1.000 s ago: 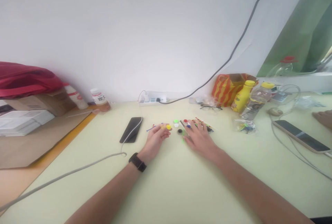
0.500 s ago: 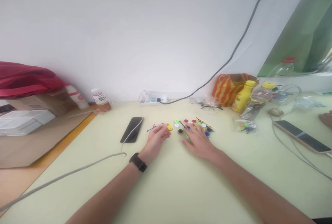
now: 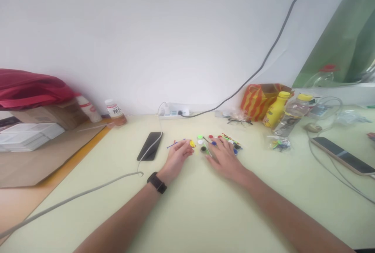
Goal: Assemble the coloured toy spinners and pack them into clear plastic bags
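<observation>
Near the black phone [image 3: 149, 142], left fingers [image 3: 180, 146] pinch a yellow disc [image 3: 192, 143]; right fingers [image 3: 216, 150], apparently spread, partly hide coloured pieces [image 3: 236, 152].

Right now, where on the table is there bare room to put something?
Bare table lies between the two forearms, and between the black phone and the white-capped bottle. Around the right hand it is crowded with coloured discs.

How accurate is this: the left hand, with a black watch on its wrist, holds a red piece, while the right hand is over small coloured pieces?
The colour is wrong: the head view shows a yellow piece in the left hand, not a red one. The black watch and the right hand over small coloured pieces are as you said.
</observation>
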Tool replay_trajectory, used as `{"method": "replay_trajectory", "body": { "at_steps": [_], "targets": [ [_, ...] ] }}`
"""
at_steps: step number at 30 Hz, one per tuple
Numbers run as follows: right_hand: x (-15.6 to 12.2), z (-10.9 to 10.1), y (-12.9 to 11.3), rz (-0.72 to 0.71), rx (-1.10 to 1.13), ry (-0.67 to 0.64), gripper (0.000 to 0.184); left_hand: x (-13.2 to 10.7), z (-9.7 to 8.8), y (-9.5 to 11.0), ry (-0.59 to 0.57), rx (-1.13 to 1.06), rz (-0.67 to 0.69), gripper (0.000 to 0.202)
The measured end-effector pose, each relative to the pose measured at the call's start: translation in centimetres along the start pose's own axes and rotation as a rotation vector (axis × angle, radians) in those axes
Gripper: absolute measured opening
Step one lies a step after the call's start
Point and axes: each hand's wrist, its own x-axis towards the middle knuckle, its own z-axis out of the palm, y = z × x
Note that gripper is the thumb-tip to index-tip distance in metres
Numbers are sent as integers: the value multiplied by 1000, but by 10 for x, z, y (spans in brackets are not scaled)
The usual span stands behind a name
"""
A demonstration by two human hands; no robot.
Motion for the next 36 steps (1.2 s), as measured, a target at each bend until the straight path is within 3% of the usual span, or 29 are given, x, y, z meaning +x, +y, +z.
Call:
{"method": "replay_trajectory", "body": {
  "at_steps": [26,36],
  "targets": [
    [0,7,1,36,-15,-81,50,0,0,0,-10,-9,3,28],
    [3,7,-2,22,-13,-10,45,1,-1,-1,-14,-7,0,30]
  ]
}}
